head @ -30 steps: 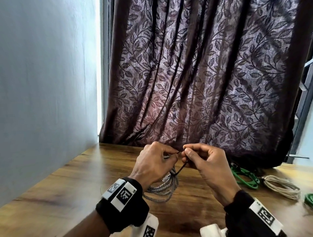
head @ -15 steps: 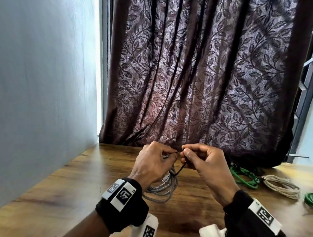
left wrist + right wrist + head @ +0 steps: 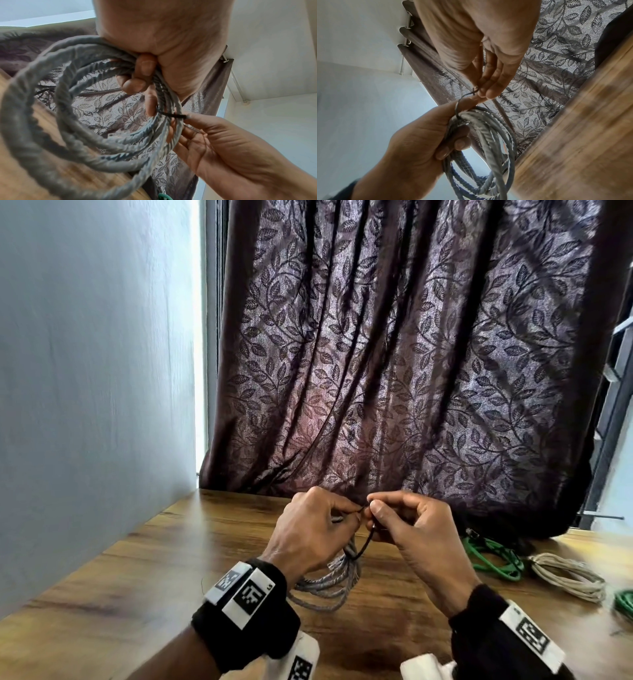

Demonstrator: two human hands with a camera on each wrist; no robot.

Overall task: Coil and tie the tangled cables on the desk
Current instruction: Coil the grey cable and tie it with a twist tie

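A grey cable coil point(image 3: 329, 580) hangs above the wooden desk point(image 3: 137, 570), its loops bunched in my left hand point(image 3: 315, 529). In the left wrist view the left fingers point(image 3: 137, 83) curl round the grey coil point(image 3: 72, 135). A thin black tie point(image 3: 364, 542) wraps the bundle; my right hand point(image 3: 404, 522) pinches its end between thumb and forefinger, close against the left hand. The right wrist view shows the black tie point(image 3: 471, 93) at the right fingertips point(image 3: 488, 92), just above the grey coil point(image 3: 488, 142).
On the desk to the right lie a green cable coil point(image 3: 493, 556), a beige cable coil point(image 3: 565, 577) and another green cable point(image 3: 623, 604) at the frame's edge. A dark leaf-patterned curtain point(image 3: 411, 354) hangs behind the desk. A pale wall point(image 3: 85, 371) borders the left.
Both hands stay together over the desk; the right thumb and forefinger have shifted slightly on the tie. The coil hangs in the same place.
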